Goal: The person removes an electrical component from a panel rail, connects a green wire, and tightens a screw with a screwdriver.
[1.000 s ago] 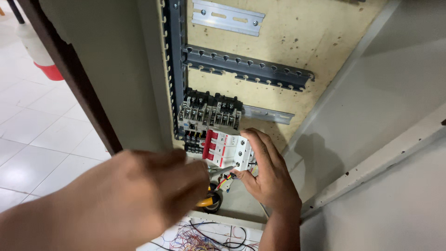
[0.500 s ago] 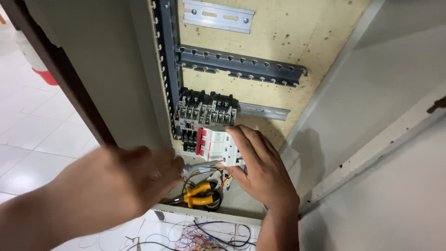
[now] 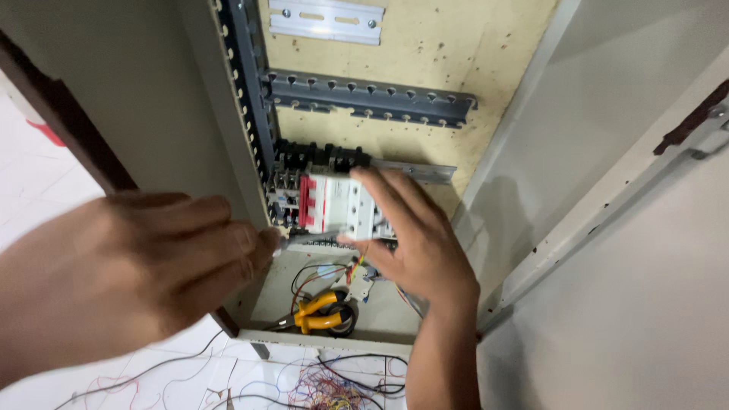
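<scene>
My right hand grips a white circuit breaker with red levers that sits on a metal rail inside an open electrical cabinet. Fingers lie over its front, the thumb under its lower edge. My left hand is close to the camera at the left, fingers curled around a thin metal tool whose tip points at the lower left corner of the breaker. A black contactor block sits just behind and left of the breaker.
A grey slotted cable duct crosses the beige back plate, another runs down the left. Yellow-handled pliers and loose wires lie on the cabinet floor. The cabinet door stands open at the right. Tangled coloured wires lie on the tiled floor.
The view has moved closer to the cabinet. My right hand has shifted up over the breaker's front. My left hand has come nearer to the breaker's lower left corner.
</scene>
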